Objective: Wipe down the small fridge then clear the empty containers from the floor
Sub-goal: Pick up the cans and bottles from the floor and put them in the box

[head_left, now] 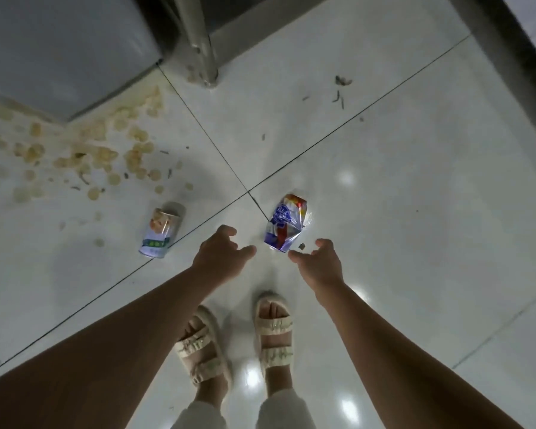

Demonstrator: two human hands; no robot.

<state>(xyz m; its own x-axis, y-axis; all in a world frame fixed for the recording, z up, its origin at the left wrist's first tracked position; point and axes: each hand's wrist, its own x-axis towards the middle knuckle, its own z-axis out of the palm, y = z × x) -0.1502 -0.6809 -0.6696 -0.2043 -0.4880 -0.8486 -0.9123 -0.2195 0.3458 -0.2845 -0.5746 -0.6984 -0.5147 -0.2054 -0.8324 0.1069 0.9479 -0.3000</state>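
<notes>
Two empty cans lie on the white tiled floor. A crushed blue, white and red can point(287, 223) rests just past the tile joint crossing. A white and green can point(162, 230) with a food picture lies on its side to the left. My left hand point(222, 254) hovers between the two cans, fingers curled apart, holding nothing. My right hand point(319, 261) hangs just below and right of the crushed can, fingers apart, not touching it. The small grey fridge point(62, 48) fills the upper left corner.
Yellowish dried stains point(84, 156) spread over the floor in front of the fridge. A metal table leg point(200, 41) stands beside the fridge. Small bits of debris point(341, 88) lie at the upper right. My sandalled feet point(235, 339) stand below the hands.
</notes>
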